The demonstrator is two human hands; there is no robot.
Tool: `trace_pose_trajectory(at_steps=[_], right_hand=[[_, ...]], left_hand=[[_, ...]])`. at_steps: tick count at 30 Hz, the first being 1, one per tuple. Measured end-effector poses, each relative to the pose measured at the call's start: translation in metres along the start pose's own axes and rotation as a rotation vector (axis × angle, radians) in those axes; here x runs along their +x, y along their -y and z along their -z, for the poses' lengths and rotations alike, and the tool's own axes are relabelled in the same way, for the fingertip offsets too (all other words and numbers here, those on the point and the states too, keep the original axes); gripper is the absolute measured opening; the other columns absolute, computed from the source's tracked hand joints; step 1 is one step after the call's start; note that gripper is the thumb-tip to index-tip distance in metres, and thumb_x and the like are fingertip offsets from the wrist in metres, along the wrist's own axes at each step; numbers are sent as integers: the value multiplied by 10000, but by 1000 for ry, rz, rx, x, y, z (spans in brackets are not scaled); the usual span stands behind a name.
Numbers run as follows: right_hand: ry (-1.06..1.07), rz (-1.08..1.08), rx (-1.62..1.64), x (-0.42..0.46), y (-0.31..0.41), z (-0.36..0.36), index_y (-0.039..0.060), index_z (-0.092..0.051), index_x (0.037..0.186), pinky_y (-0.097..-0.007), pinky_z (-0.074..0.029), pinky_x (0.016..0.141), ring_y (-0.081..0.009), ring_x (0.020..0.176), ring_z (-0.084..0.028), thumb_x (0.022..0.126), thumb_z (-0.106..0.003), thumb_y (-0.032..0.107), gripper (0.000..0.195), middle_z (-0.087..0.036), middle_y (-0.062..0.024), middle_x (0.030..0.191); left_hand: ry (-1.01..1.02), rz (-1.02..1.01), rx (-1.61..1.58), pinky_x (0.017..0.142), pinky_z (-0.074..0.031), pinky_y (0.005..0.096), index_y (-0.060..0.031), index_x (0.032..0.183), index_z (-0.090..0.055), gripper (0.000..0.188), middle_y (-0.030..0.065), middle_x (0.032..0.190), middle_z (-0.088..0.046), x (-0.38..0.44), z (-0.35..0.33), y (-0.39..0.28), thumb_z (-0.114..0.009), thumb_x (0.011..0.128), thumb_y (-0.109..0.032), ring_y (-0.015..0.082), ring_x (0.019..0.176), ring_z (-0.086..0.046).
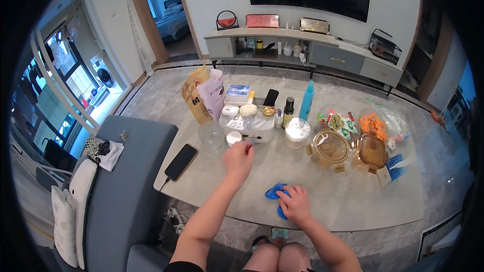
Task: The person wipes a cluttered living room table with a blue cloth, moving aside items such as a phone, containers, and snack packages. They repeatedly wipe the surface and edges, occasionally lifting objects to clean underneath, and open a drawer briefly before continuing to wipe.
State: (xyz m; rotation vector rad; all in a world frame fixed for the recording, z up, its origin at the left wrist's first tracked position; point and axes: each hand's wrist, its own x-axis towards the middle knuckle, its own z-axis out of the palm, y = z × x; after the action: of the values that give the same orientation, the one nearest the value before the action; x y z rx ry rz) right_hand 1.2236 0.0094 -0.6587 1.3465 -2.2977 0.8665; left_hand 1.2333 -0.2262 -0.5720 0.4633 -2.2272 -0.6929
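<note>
My right hand (pixel 296 204) presses on a crumpled blue cloth (pixel 275 191) on the coffee table (pixel 242 196), near its front edge. Farther forward and to the left, my left hand (pixel 239 158) is raised or resting by a white-lidded jar (pixel 234 138), with a small clear item (pixel 252 140) at its fingertips; whether the fingers hold it I cannot tell. Just behind stands a white organizer box (pixel 261 135) with small things in and on it. A clear glass (pixel 212 139) is left of the jar. A tub of white contents (pixel 297 132) stands to the right.
A phone (pixel 181 162) on a cable lies at the left. Two amber lidded containers (pixel 329 147), snack packets (pixel 342 122) and a blue-and-white box (pixel 395 168) sit at the right. Behind are upright bags (pixel 211 94), a dark bottle (pixel 288 112) and a blue bottle (pixel 307 101). A grey sofa (pixel 124 181) borders the left.
</note>
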Motion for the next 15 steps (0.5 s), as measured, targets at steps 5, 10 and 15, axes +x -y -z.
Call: trace_pose_trajectory(at_steps=[5,10,15], right_hand=[[3,-4,-16,4,5,-1,155,-689,991,-399,-434,828,-245,953,-562,740,-700,172,251,-627,-34,1056],[13,-19,-13,3,3,2,152,-688,991,-396,-431,823,-244,953,-560,743,-697,170,249,-626,-32,1055],[-2,-33,32,0,4,-4,144,-686,1001,-400,-426,832,-252,956,-556,745,-699,160,256,-623,-37,1057]], left_hand=[[11,-78,389,656,-544,400,-40,832,-679,69,130,840,-655,51,-58,-17,-639,798,-85,296,814,-663],[104,6,520,688,-560,391,-36,858,-693,104,118,887,-662,65,-82,-31,-601,812,-51,287,877,-663],[86,-24,484,698,-556,374,-27,855,-695,106,121,893,-663,64,-82,-16,-603,805,-44,299,868,-662]])
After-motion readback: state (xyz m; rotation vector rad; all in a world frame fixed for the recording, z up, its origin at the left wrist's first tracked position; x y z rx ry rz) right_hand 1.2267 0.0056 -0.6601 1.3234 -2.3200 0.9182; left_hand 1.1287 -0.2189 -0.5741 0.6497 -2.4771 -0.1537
